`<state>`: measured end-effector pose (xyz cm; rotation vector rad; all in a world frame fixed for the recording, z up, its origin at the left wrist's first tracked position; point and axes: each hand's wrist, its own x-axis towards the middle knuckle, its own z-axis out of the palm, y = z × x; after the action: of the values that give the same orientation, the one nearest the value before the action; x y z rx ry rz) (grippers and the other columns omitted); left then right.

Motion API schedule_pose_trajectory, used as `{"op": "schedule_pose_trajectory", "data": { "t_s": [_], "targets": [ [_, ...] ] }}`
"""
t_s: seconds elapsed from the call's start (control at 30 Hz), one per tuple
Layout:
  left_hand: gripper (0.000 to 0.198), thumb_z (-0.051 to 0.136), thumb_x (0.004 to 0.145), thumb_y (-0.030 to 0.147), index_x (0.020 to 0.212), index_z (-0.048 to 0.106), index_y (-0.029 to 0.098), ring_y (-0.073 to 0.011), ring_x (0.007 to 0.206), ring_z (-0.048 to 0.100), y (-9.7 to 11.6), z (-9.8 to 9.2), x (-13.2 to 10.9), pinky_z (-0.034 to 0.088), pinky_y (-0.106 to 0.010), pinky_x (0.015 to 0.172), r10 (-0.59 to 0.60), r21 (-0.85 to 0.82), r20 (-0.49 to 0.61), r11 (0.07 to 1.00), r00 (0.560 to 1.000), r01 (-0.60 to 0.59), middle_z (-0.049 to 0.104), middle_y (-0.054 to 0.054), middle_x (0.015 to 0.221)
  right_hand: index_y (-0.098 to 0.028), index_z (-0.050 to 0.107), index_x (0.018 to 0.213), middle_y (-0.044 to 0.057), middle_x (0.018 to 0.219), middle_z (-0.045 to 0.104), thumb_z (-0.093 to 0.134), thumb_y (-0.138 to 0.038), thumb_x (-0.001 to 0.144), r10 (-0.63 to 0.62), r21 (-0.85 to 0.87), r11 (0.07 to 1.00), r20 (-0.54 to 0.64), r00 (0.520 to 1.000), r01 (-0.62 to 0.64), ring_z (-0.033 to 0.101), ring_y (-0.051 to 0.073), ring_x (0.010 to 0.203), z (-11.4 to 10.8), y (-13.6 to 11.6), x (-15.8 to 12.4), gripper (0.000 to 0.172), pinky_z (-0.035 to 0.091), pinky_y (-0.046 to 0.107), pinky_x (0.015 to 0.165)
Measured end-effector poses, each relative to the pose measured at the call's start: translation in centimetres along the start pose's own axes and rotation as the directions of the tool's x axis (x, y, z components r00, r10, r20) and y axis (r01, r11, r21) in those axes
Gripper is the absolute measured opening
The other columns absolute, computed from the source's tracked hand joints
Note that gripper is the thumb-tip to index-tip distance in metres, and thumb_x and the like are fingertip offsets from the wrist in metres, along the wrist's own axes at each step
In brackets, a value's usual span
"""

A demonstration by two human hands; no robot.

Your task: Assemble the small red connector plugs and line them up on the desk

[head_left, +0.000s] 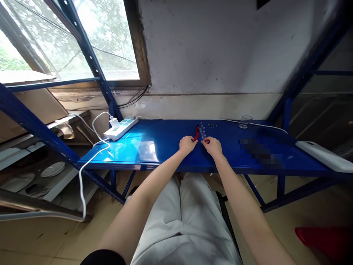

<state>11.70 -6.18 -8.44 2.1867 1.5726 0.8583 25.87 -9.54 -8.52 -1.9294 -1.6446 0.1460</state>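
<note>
My left hand (188, 145) is closed in a pinch at the near end of a slim red and black piece (196, 133) over the blue tabletop. Just right of it, a clear, knobbly strip (202, 131), resembling a terminal block, runs away from me. The fingers of my right hand (213, 147) are pinched together at the strip's near end. Both pieces lie close side by side, and my fingertips partly hide their near ends. Beyond my right hand, several tiny metal parts (212, 126) sit in short rows; their kind is too small to make out.
A white power strip (121, 128) with a plugged-in charger and cable stands at the table's left. A clear glass (245, 122) is at the back right, near a white cord. A blurred dark object (260, 152) and a white flat case (325, 155) lie on the right.
</note>
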Motion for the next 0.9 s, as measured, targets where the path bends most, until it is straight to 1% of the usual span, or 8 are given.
{"op": "schedule_pose_trajectory", "data": {
  "t_s": [0.13, 0.3, 0.4, 0.5, 0.6, 0.67, 0.77, 0.9],
  "targets": [
    [0.022, 0.061, 0.075, 0.037, 0.081, 0.067, 0.017, -0.0191, 0.072, 0.060, -0.1, 0.3, 0.3, 0.042, -0.027, 0.062, -0.007, 0.060, 0.013, 0.998, 1.000, 0.006, 0.065, -0.007, 0.076, -0.019, 0.065, 0.086, 0.004, 0.081, 0.066, 0.053, -0.035, 0.080, -0.024, -0.075, 0.997, 0.002, 1.000, 0.024, 0.059, 0.018, 0.077, 0.2, 0.0, 0.1, 0.021, 0.037, 0.026, 0.060],
    [0.032, 0.062, 0.073, 0.043, 0.089, 0.065, 0.015, -0.0210, 0.077, 0.059, -0.3, -0.4, -0.1, 0.044, -0.029, 0.065, 0.031, 0.086, 0.012, 0.996, 0.999, -0.032, 0.065, -0.007, 0.078, -0.018, 0.066, 0.089, 0.006, 0.091, 0.066, 0.050, -0.036, 0.082, -0.033, -0.144, 0.989, 0.012, 0.999, 0.035, 0.058, 0.021, 0.088, 0.1, -0.1, -0.1, 0.025, 0.039, 0.029, 0.067],
    [0.035, 0.058, 0.077, 0.040, 0.100, 0.061, 0.015, -0.0213, 0.083, 0.057, -0.7, -1.4, -0.8, 0.044, -0.030, 0.068, 0.185, 0.144, -0.015, 0.973, 0.983, -0.181, 0.063, -0.007, 0.083, -0.018, 0.066, 0.091, 0.007, 0.093, 0.066, 0.050, -0.038, 0.082, -0.028, -0.165, 0.986, 0.009, 1.000, 0.029, 0.057, 0.022, 0.091, 0.0, -0.2, -0.3, 0.027, 0.039, 0.030, 0.070],
    [0.035, 0.046, 0.086, 0.033, 0.115, 0.052, 0.015, -0.0208, 0.090, 0.055, -1.0, -2.4, -1.5, 0.042, -0.031, 0.074, 0.390, 0.252, -0.014, 0.893, 0.921, -0.374, 0.062, -0.008, 0.097, -0.019, 0.065, 0.093, 0.007, 0.093, 0.065, 0.049, -0.039, 0.083, -0.016, -0.167, 0.986, 0.008, 1.000, 0.017, 0.057, 0.022, 0.092, 0.0, -0.2, -0.5, 0.028, 0.039, 0.031, 0.071],
    [0.039, 0.035, 0.090, 0.027, 0.127, 0.042, 0.015, -0.0212, 0.096, 0.052, -1.1, -2.9, -2.1, 0.040, -0.032, 0.078, 0.509, 0.358, 0.048, 0.794, 0.860, -0.490, 0.058, -0.010, 0.107, -0.019, 0.065, 0.094, 0.007, 0.095, 0.065, 0.048, -0.039, 0.083, -0.014, -0.161, 0.987, 0.007, 1.000, 0.015, 0.056, 0.022, 0.093, 0.1, -0.2, -0.5, 0.028, 0.039, 0.032, 0.072],
    [0.042, 0.031, 0.091, 0.025, 0.132, 0.037, 0.016, -0.0214, 0.096, 0.052, -1.1, -2.9, -2.2, 0.039, -0.032, 0.077, 0.522, 0.405, 0.084, 0.760, 0.849, -0.508, 0.058, -0.011, 0.109, -0.019, 0.065, 0.094, 0.007, 0.095, 0.065, 0.048, -0.039, 0.083, -0.011, -0.163, 0.987, 0.000, 1.000, 0.011, 0.056, 0.023, 0.093, 0.1, -0.1, -0.5, 0.028, 0.039, 0.032, 0.072],
    [0.044, 0.029, 0.092, 0.025, 0.135, 0.035, 0.017, -0.0213, 0.095, 0.052, -1.0, -2.4, -2.2, 0.039, -0.032, 0.075, 0.501, 0.438, 0.095, 0.755, 0.860, -0.488, 0.057, -0.010, 0.108, -0.019, 0.065, 0.093, 0.007, 0.094, 0.066, 0.048, -0.039, 0.083, -0.013, -0.159, 0.987, -0.002, 1.000, 0.013, 0.057, 0.022, 0.092, 0.2, 0.0, -0.4, 0.028, 0.039, 0.031, 0.071],
    [0.042, 0.029, 0.092, 0.024, 0.131, 0.040, 0.018, -0.0209, 0.094, 0.053, -0.7, -1.9, -1.7, 0.040, -0.030, 0.074, 0.469, 0.441, 0.094, 0.771, 0.878, -0.459, 0.058, -0.010, 0.106, -0.019, 0.066, 0.092, 0.007, 0.093, 0.066, 0.046, -0.039, 0.084, -0.015, -0.150, 0.989, 0.007, 1.000, 0.016, 0.057, 0.022, 0.090, 0.2, 0.1, -0.3, 0.029, 0.040, 0.031, 0.070]
  ]
}}
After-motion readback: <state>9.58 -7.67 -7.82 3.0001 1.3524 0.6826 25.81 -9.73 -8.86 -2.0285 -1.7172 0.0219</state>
